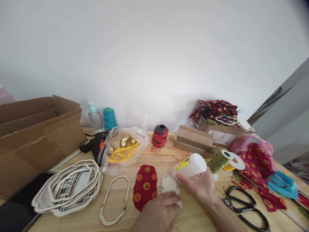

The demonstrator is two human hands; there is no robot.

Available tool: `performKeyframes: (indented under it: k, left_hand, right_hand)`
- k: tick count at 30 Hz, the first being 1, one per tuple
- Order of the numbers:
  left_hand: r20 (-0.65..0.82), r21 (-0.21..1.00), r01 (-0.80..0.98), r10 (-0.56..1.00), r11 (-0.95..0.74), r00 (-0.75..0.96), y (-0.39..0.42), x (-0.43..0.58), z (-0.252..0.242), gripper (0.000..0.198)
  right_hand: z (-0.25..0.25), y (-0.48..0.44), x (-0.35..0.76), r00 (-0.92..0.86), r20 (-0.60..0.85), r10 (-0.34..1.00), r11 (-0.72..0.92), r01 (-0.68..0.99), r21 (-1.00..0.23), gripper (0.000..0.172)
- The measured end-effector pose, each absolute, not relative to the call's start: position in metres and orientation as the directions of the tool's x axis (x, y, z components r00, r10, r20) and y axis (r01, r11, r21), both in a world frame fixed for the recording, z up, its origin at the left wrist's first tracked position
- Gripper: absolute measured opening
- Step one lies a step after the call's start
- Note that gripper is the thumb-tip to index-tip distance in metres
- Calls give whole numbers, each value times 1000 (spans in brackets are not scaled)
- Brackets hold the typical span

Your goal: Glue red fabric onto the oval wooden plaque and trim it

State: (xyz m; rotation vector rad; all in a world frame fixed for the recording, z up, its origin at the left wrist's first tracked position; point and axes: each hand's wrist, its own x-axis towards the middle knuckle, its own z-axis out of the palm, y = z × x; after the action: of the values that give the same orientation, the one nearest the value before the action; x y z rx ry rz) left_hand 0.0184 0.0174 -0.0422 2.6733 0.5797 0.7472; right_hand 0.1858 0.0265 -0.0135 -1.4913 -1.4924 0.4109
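Observation:
My right hand (204, 187) grips a white glue bottle (190, 165) with a yellow label, tipped over the top end of a small oblong wooden piece (169, 183). My left hand (160, 209) presses its fingers down on the lower end of that piece and holds it on the wooden table (135, 222). Just left of the piece lies a red patterned fabric oval (145, 187). Further left lies an oblong wooden frame (115, 199).
A stack of wooden cut-out frames (70, 187) lies at left beside a cardboard box (36, 135). A bag of gold bells and yellow cord (123, 146), a glue gun (95, 145), thread spools (159, 135), black scissors (248, 207) and patterned fabric (258, 164) surround the work.

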Motion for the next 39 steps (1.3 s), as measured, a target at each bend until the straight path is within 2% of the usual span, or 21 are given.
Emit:
performKeyframes:
  k: [3,6,10,13,18,23,29,34,39]
  left_hand:
    - [404,397,303,461,-867,790,17,18,-40,20]
    - [392,391,305,457,-868,798,17,19,-38,21]
    - [390,395,311,464,-865,795,17,19,-37,21]
    - [382,395,314,466,-863,798,16,19,-36,21]
    - [404,417,302,473,-857,783,16,19,-37,21]
    - [403,421,301,473,-856,783,17,18,-38,21]
    - [401,413,305,472,-858,785,16,20,-38,21]
    - [409,420,302,475,-856,779,16,19,-37,22]
    - [407,385,303,456,-871,791,17,17,-38,20]
  right_hand:
    - [-16,26,186,227,389,893,196,583,-789,45]
    - [-15,26,187,218,376,901,199,563,-802,34]
    - [-12,27,187,176,399,900,219,609,-762,25]
    - [-12,27,186,181,399,899,209,625,-752,28]
    - [-15,26,184,241,386,891,198,559,-805,43]
    - [-12,27,183,168,389,906,233,570,-788,23]
    - [-13,26,182,241,380,893,202,540,-817,32]
    - [-9,27,182,173,343,923,188,574,-797,23]
    - [-12,31,184,148,350,925,211,566,-797,25]
